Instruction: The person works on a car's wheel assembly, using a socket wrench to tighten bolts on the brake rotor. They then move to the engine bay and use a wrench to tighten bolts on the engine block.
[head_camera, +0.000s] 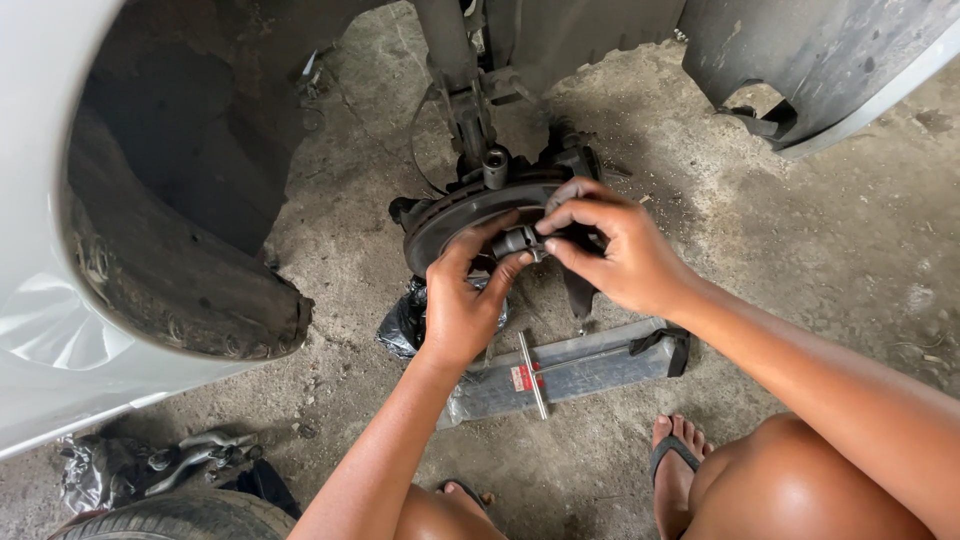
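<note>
We pinch a small dark part (518, 241) between both hands, left hand (462, 300) and right hand (612, 250), just in front of the brake disc (450, 215); greasy fingers could let it drop onto the dirty floor (800, 260) below the disc.

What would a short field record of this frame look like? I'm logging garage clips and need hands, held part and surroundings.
Setting: concrete floor, open wheel arch
Left hand: fingers pinch a small dark part at the brake disc
Right hand: fingers grip the same part from the other side
Below hands: grey tray, metal rod, black bag
Bottom left: tyre, metal arm
</note>
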